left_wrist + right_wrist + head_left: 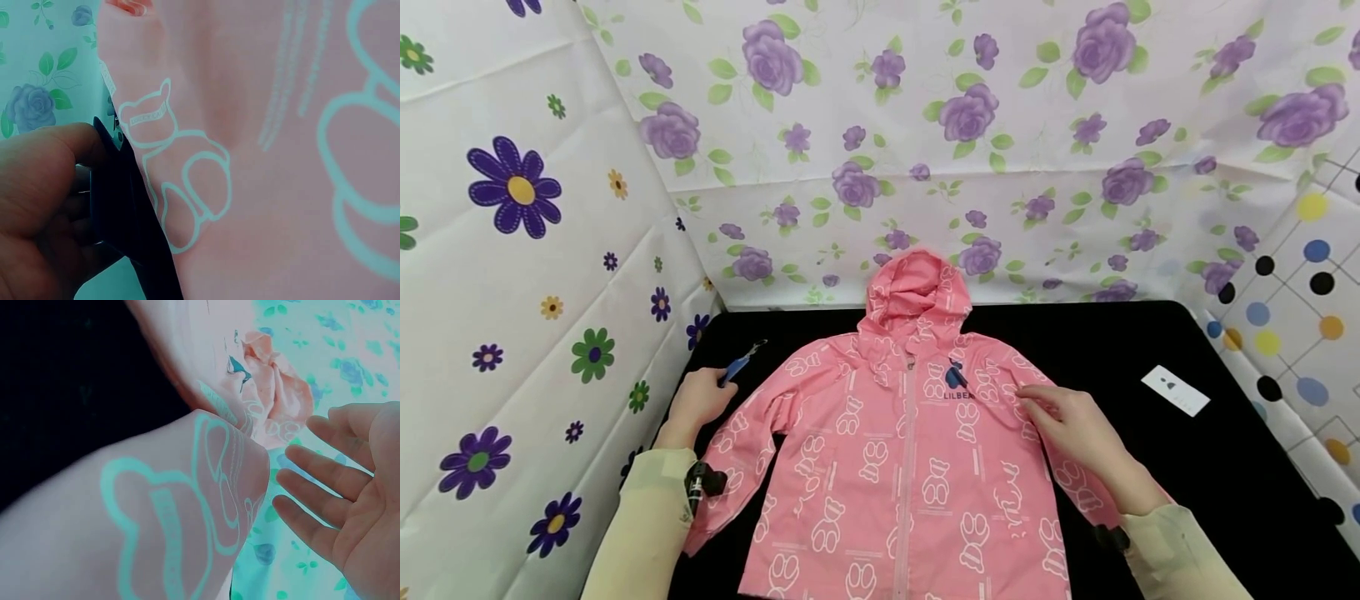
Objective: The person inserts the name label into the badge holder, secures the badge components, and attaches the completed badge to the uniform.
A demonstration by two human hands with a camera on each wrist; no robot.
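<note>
A pink hooded child's jacket (880,450) with white bear outlines lies spread flat, its front zip up the middle and its hood at the far end. A dark blue bear print (956,375) with lettering sits on its chest. My left hand (700,396), beside the sleeve on the left, holds a small blue tool (739,367) with a thin metal tip; its exact kind is unclear. Dark blue shows between thumb and fingers in the left wrist view. My right hand (1071,425) hovers at the jacket's right shoulder and sleeve, fingers extended (325,481) and holding nothing.
A black table top (1120,350) lies under the jacket. To the right is a white card (1176,390) with small dark marks. Flowered sheets (850,125) hang behind and on the left, with a dotted sheet (1300,317) on the right.
</note>
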